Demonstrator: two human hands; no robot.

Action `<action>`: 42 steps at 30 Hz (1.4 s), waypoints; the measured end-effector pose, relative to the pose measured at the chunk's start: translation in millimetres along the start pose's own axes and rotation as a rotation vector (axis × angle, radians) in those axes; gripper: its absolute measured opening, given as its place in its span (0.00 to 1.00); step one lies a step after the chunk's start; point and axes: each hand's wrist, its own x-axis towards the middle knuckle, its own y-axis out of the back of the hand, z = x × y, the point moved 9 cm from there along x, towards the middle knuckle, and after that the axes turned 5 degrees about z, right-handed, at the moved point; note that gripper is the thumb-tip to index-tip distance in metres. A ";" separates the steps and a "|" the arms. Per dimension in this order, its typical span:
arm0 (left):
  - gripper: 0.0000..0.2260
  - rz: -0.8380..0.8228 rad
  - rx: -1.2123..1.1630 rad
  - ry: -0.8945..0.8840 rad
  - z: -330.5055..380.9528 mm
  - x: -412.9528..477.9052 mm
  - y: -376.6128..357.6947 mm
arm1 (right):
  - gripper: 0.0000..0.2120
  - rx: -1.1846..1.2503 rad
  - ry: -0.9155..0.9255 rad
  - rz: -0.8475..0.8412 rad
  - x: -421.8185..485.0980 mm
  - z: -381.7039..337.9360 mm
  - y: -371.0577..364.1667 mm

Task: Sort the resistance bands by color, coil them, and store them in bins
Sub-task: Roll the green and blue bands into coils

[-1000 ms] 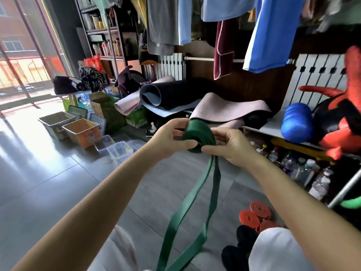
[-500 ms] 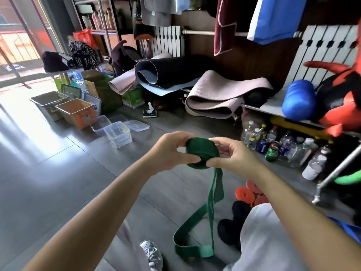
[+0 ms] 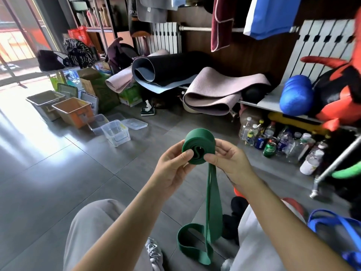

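Observation:
A green resistance band (image 3: 197, 141) is partly wound into a thick coil in front of me. My left hand (image 3: 172, 165) grips the coil's left side, thumb on its face. My right hand (image 3: 228, 163) pinches the right side where the loose tail leaves the coil. The tail hangs straight down and ends in a loop near my shoe. Coiled black bands (image 3: 239, 206) and orange-red bands (image 3: 293, 204) lie on the floor behind my right arm, partly hidden. A loose blue band (image 3: 336, 225) lies at the lower right.
An orange bin (image 3: 74, 111), a grey bin (image 3: 46, 100) and clear plastic bins (image 3: 115, 132) with a lid stand on the floor at left. Rolled mats (image 3: 213, 94) and a cluster of bottles and cans (image 3: 273, 141) line the wall. My knees frame the bottom.
The camera has tilted down and the coil now faces me end-on. The coil looks thicker, and the hanging tail is shorter, its end loop lifted off the floor.

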 end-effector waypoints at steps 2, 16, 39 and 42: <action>0.25 0.026 0.052 0.041 -3.0 -2.1 3.6 | 0.21 -0.031 -0.009 0.010 -0.3 -1.5 3.7; 0.27 -0.065 1.449 -0.255 61.1 6.6 -27.5 | 0.30 -0.366 -0.058 -0.114 4.1 -1.2 -3.7; 0.30 -0.212 1.760 -0.424 42.2 23.1 -36.2 | 0.22 -0.522 -0.020 -0.112 33.1 -7.9 10.5; 0.27 -0.072 1.619 -0.396 56.4 40.9 -28.9 | 0.23 -0.454 -0.007 -0.095 43.7 -16.8 11.5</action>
